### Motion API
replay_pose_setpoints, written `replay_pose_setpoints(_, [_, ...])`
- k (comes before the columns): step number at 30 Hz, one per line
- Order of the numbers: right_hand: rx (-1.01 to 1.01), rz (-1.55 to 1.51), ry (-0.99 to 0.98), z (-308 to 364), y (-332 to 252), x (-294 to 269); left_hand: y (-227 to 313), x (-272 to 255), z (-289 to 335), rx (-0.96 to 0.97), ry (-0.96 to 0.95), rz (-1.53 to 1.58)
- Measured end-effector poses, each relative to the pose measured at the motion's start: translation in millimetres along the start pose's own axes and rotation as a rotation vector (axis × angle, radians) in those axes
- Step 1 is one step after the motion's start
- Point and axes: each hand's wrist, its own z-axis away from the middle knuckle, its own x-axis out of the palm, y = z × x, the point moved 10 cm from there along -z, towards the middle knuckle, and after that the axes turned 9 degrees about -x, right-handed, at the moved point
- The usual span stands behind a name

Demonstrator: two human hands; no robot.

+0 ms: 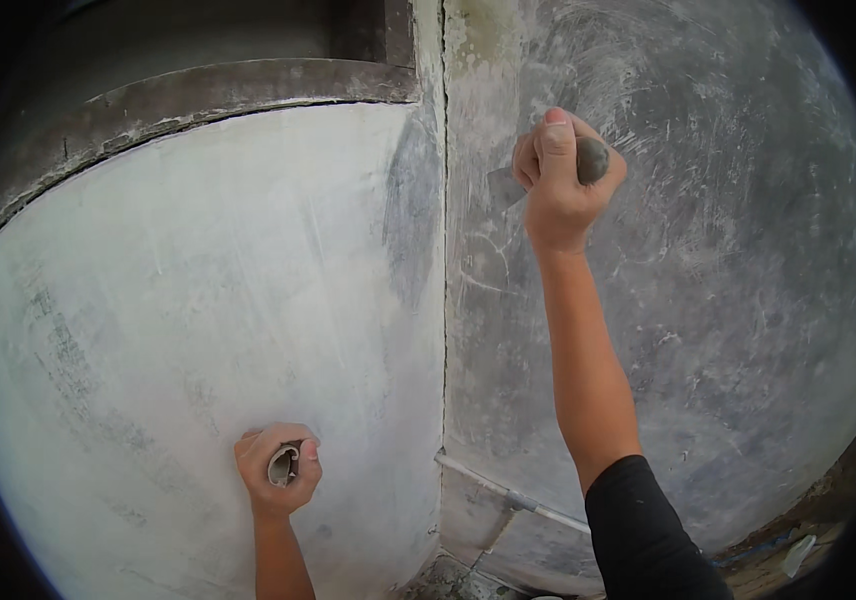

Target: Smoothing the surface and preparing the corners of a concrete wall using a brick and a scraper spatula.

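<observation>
My right hand (563,185) is closed round the dark, rounded handle (592,160) of a scraper. Its thin grey blade (505,187) shows in part left of the fingers, by the grey wall (728,270); whether it touches cannot be made out. Lower left, my left hand (270,480) is wrapped round a rolled-up sheet (281,466), pale inside with a darker edge, its open end facing up. What the sheet is made of does not show clearly. That hand is in front of the whitish wall (178,300).
Both walls meet at a cracked vertical corner (444,250). A dark wooden frame (198,90) borders a recess at upper left. Low on the grey wall runs a pale pipe or strip (518,497). Debris (799,555) lies at lower right.
</observation>
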Motion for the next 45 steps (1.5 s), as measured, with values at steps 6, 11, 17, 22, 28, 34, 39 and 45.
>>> replay_pose_setpoints(6, [-0.021,-0.136,0.019,-12,30,34,5,35,-15,0.242,-0.225,-0.149])
replay_pose_setpoints(11, [-0.085,-0.089,-0.023,-4,34,48,6,38,-17,0.255,-0.237,-0.171])
replay_pose_setpoints(17, [-0.108,0.064,-0.035,18,67,42,-5,42,-8,0.184,-0.399,-0.047])
replay_pose_setpoints(22, [-0.012,-0.058,0.032,15,102,38,63,48,51,-0.123,-0.797,1.138])
replay_pose_setpoints(28, [-0.069,-0.360,-0.031,26,-42,-3,151,44,102,0.308,-1.378,1.480])
replay_pose_setpoints(34, [0.182,-0.168,-0.117,126,-47,-67,120,54,77,0.165,-0.763,1.396])
replay_pose_setpoints(39, [0.360,-0.069,-0.149,200,-69,-115,98,36,87,-0.036,-0.215,1.310])
replay_pose_setpoints(45, [0.562,-0.001,-0.077,270,-92,-169,92,47,113,-0.470,0.218,1.362])
